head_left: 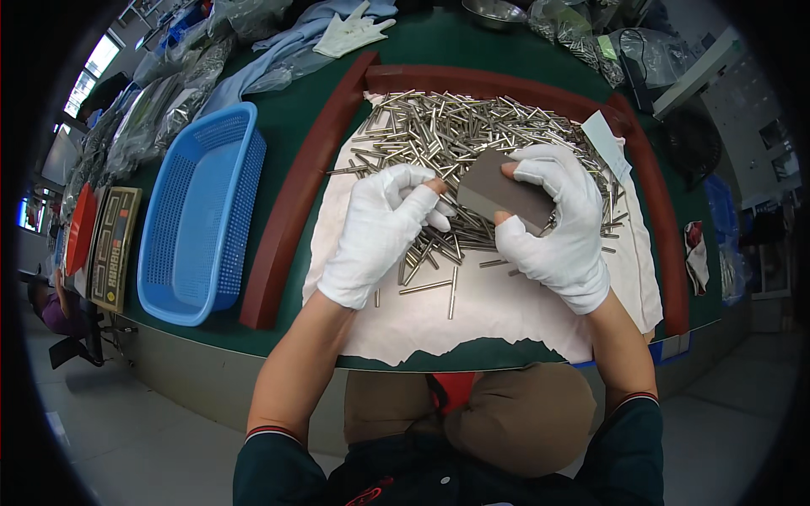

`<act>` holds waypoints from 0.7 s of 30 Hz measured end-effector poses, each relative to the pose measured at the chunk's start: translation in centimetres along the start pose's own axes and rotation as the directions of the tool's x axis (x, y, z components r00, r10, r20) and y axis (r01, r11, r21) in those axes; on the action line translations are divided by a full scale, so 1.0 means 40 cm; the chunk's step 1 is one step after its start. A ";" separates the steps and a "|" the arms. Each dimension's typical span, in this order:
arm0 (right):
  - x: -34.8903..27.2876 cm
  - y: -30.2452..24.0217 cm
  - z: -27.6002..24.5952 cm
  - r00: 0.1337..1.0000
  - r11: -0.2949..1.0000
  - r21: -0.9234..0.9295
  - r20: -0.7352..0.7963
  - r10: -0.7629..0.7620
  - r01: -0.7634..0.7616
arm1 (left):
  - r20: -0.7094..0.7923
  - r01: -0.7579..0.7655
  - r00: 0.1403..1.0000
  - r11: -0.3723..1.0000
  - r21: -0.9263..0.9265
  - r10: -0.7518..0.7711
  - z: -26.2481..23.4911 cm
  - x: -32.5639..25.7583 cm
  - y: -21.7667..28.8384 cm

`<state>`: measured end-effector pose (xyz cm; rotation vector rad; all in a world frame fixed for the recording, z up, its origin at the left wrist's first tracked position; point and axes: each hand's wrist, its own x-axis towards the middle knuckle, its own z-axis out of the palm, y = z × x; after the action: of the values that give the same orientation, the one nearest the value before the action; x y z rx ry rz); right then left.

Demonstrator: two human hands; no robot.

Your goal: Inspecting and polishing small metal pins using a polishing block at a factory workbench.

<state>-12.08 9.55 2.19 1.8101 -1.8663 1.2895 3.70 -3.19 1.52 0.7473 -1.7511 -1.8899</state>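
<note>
A heap of short metal pins [430, 126] lies on a pale cloth [363, 325]; a few have strayed toward me. My right hand [561, 223], in a white glove with bare thumb and fingertip, grips a flat grey-brown block [498, 190] by its right side. The block is tilted above the pins and looks like a sanding sponge. To its left, my left hand [384, 223] wears a similar glove. Its thumb and fingers are pinched together close to the block's left edge; what they hold, if anything, is too small to make out.
A red-brown wooden frame [291, 219] borders the cloth left, right and far side. Left of it stands a blue plastic basket [202, 291]. A slip of paper [603, 143] leans at the heap's right. Far off lie a white glove [353, 32] and a metal bowl [494, 12].
</note>
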 end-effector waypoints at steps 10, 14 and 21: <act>-0.001 -0.013 -0.002 0.998 0.998 0.014 0.026 -0.054 0.053 | -0.037 -0.020 0.999 0.994 0.105 0.024 0.007 -0.001 -0.002; -0.005 -0.002 0.003 1.000 0.999 -0.041 -0.013 -0.025 0.025 | -0.017 0.013 1.000 1.000 0.005 -0.013 0.008 -0.005 0.003; -0.004 0.005 0.002 0.999 0.999 -0.052 -0.042 -0.010 0.008 | -0.015 0.001 1.000 1.000 0.002 -0.001 0.007 0.001 -0.003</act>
<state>-12.21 9.56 1.97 1.7496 -1.8498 1.2552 3.50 -3.00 1.42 0.7609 -1.7438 -1.8792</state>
